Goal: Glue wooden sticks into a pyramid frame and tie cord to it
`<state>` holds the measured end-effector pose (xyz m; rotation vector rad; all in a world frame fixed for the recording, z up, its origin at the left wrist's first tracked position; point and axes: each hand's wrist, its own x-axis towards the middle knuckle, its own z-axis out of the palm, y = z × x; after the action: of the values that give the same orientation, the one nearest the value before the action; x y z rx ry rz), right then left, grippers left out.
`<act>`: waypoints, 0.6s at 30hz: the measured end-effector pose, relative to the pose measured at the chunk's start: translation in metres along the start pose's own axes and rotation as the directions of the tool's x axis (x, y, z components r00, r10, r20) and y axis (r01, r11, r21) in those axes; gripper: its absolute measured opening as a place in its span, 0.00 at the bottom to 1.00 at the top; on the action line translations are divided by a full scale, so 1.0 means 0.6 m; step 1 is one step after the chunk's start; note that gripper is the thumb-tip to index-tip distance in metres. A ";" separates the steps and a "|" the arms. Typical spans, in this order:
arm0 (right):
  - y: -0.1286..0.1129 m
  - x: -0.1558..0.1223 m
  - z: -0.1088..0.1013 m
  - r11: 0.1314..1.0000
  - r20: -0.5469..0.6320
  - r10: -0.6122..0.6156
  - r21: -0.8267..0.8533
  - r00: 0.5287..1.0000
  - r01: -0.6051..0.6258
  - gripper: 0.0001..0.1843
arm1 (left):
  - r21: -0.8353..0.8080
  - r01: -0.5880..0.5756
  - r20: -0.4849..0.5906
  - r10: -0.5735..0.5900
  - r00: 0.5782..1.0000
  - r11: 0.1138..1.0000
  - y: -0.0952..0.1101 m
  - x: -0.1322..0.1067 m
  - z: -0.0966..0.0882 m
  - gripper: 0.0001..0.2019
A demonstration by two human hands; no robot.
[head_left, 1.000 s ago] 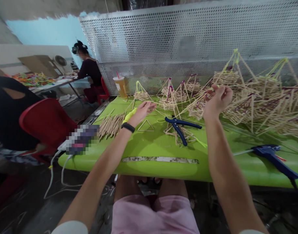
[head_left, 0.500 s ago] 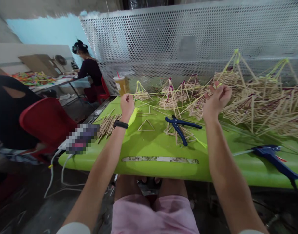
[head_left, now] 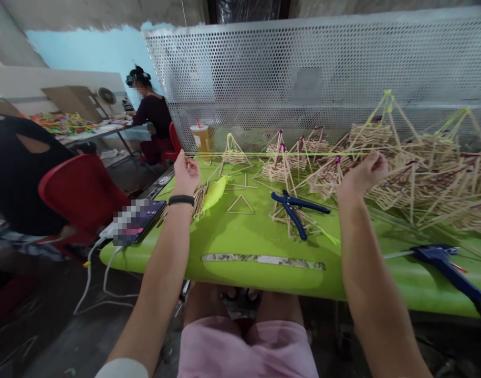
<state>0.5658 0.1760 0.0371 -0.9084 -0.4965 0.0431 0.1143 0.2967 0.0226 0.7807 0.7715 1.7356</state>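
Observation:
A yellow-green string (head_left: pixel 264 154) is stretched straight and level between my two hands, above the table. My left hand (head_left: pixel 186 172) is closed on its left end, and a black band circles that wrist. Farther right, my right hand (head_left: pixel 367 170) grips the other end with curled fingers. Beneath the string lie a small triangle of sticks (head_left: pixel 241 212), a bright yellow bundle (head_left: pixel 215 197) and a pile of loose sticks (head_left: pixel 200 198). Blue cutting pliers (head_left: pixel 293 202) rest open on a small stick frame.
Stacked stick structures (head_left: pixel 429 178) fill the back right of the green table (head_left: pixel 240 244). A blue glue gun (head_left: pixel 441 257) lies at right, a phone (head_left: pixel 140 223) at left. A drink cup (head_left: pixel 201 139) stands near the perforated metal panel (head_left: pixel 248 79). Two people sit at left.
My hands have moved farther apart, left hand leftward and right hand rightward. The string, slack with a hanging loop before, is now taut. The view has shifted slightly.

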 end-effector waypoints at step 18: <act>-0.013 -0.007 0.008 0.975 -0.023 0.201 0.098 0.979 -0.198 0.15 | -0.277 -0.072 -0.039 0.063 0.997 0.958 0.024 -0.040 0.013 0.16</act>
<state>0.5588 0.1736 0.0439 -0.8611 -0.3684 0.2325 0.1189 0.2709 0.0349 0.5951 0.5090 1.8711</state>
